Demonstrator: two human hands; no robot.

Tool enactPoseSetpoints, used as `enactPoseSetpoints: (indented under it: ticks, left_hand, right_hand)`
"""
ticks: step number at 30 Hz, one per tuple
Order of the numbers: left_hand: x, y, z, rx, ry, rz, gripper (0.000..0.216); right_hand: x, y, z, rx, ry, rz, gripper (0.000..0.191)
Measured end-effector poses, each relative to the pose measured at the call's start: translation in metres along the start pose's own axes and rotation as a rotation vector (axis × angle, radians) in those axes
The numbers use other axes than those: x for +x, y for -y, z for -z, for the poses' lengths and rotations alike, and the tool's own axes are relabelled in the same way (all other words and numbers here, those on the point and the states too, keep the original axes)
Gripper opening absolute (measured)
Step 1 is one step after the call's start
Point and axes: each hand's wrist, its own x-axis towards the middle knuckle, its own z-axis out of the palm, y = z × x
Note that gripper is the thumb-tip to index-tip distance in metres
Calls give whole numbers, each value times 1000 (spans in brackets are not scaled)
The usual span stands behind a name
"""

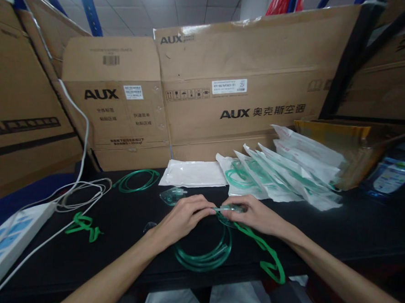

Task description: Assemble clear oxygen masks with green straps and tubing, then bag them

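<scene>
My right hand [250,212] is closed around a clear green oxygen mask [233,208], mostly hidden by the fingers. At the mask's narrow end, my left hand [194,210] pinches a small pale connector between thumb and fingers. Below the hands lies a coil of green tubing [202,263], its upper end running up toward them. A bright green elastic strap [271,263] trails from under my right hand to the table's front edge. Just behind my left hand rests another clear mask [172,196], touching nothing I hold.
Packed masks in clear-and-white pouches [256,175] lean in a row at the back right, beside a flat white pouch [194,174]. Left are another tubing coil [137,180], a green strap [84,226], white cables and a power strip [14,245]. Cardboard boxes [197,119] wall the back.
</scene>
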Motion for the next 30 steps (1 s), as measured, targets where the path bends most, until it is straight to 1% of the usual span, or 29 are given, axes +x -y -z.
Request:
enactPoseSetpoints:
  ticks: [3,7,9,11,15,18,21,24,28,30]
  left_hand:
    - [-1,-1,-1,23,-20,17,23]
    - [0,-2,-2,31,-37,38,25]
    - [0,-2,-2,21,-32,38,28]
    - [0,-2,-1,21,-12,31,30]
    - [-1,-1,-1,62,26,14,31]
    - [-1,-1,-2,92,11,22,29]
    - [1,1,-2,97,-9,25,27]
    - [2,2,-4,94,-1,30,26]
    - [5,2,-6,65,2,46,26]
    - [6,1,-6,42,-3,55,29]
  right_hand:
    - [2,2,-1,9,4,-36,36]
    - [4,3,-3,159,35,-185,45]
    - [4,3,-4,188,38,-199,47]
    - [4,1,-5,149,31,-154,46]
    - [4,-2,-5,28,-15,3,37]
    - [5,-3,-4,18,-10,16,34]
    - [6,-4,-4,54,5,-74,36]
    - [6,-5,-5,137,9,-185,40]
    - [8,1,-8,258,-27,-248,37]
    - [8,5,-9,308,-40,-269,35]
